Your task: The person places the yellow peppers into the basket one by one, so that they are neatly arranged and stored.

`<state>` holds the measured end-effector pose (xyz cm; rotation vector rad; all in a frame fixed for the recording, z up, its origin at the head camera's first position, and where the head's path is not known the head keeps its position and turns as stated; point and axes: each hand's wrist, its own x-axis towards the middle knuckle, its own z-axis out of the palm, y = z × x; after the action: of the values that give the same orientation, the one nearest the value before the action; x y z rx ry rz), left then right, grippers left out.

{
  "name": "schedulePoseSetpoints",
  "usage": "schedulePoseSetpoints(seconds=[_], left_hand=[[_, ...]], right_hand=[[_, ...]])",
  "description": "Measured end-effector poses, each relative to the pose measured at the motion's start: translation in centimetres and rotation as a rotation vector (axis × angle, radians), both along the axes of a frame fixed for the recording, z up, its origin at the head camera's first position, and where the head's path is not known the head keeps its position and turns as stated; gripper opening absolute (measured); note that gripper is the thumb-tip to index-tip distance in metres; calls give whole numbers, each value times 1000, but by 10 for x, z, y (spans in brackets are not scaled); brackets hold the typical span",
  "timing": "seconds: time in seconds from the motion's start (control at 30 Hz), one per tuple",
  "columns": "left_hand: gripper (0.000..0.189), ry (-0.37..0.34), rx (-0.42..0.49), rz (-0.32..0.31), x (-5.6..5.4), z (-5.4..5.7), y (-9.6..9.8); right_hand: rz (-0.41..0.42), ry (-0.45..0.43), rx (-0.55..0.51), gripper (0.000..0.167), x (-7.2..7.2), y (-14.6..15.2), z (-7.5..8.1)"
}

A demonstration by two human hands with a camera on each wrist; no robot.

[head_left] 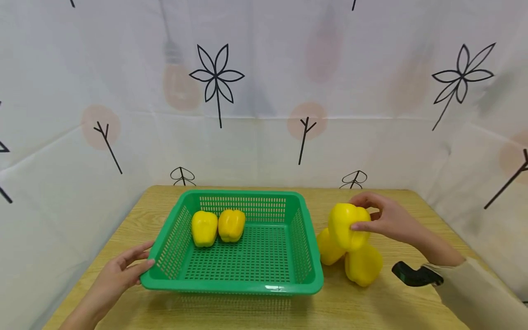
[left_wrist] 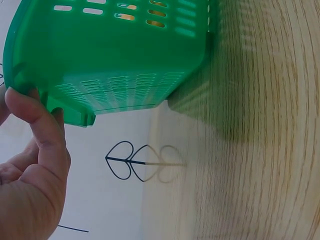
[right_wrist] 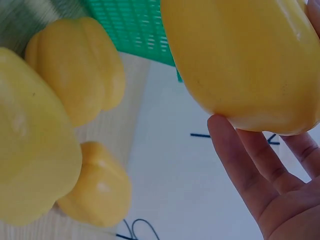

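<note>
A green plastic basket stands on the table, with two yellow bell peppers side by side in its left back part. At its left front corner my left hand holds the rim, thumb on the edge. My right hand grips another yellow bell pepper to the right of the basket, raised over the loose peppers. Under it lie a pepper near the basket wall and a pepper closer to me. The right wrist view shows a further small pepper on the table.
The wooden table ends at a white patterned cloth behind and at both sides. A black strap piece sits at my right sleeve. The basket's front and right floor shows bare green mesh.
</note>
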<state>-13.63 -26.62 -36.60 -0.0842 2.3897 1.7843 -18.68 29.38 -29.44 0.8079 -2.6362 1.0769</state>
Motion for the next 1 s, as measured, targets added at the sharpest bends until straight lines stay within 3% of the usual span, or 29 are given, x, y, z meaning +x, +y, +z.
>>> schedulePoseSetpoints(seconds=[0.47,1.0], left_hand=[[66,-17,-2,-7,-1,-2,-2],[64,11,6,-4,0,-1,1]], right_hand=[[115,-43,-24,34,-17,-32,2],[180,-68,-58,35,-34,-62,2]])
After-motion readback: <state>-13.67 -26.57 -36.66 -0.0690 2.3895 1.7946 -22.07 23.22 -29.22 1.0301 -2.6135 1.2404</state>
